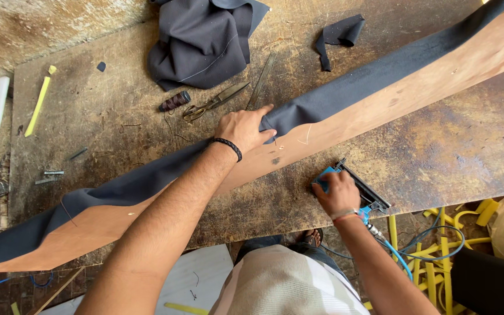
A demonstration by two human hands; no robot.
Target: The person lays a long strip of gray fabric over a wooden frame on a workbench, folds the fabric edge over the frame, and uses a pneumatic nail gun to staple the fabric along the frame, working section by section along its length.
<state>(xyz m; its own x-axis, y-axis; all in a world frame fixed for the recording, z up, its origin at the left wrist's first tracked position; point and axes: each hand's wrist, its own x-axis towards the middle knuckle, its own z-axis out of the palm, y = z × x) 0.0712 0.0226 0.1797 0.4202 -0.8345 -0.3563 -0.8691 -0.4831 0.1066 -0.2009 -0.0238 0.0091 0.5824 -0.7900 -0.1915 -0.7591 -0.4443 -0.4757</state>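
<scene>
**Fabric held, stapler gripped**

My right hand [338,192] closes on the blue staple gun [354,188] at five o'clock. My left hand [245,129] pinches dark fabric [345,87] over the long wooden panel [415,96] mid-surface [450,151]. Scissors [214,102] lie at twelve.

Single head-worn view, looking steeply down from above onto worn workbench [438,151], close range. Wearer's torso at bottom centre, forearms running up into frame. Long wooden panel [415,81] crosses from lower left to upper right. Floor visible lower right; left edge possibly cropped.
</scene>
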